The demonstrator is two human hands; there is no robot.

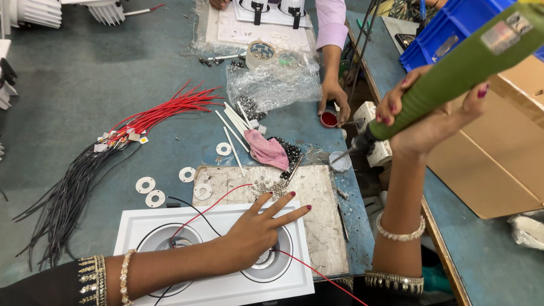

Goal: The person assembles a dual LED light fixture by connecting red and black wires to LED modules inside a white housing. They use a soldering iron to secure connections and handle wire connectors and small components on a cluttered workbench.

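On the bench (pixel 85 85): wire bundles, washers, screws, all spread.
White twin fixture (pixel 215 283): near edge, both round openings fitted, red and black leads loose across it.
Green power screwdriver (pixel 453 71): raised right of fixture, tip pointing down-left, not touching it.
Right hand (pixel 422 122): grip clamped around screwdriver.
Left hand (pixel 258 229): fingers spread flat, pressing fixture.
Progress: judged midway, fastening not finished.

1. The power screwdriver (pixel 459 68) is olive green.
2. The twin-lamp housing (pixel 215 283) is white.
3. One wire bundle (pixel 164 113) is red, the other wire bundle (pixel 62 198) black.
4. The cloth (pixel 266 150) is pink.
5. The counter (pixel 85 85) is dull teal.
6. The crate (pixel 447 28) is blue.
7. The small dish (pixel 328 119) is red inside.
8. The washers (pixel 145 185) are white.
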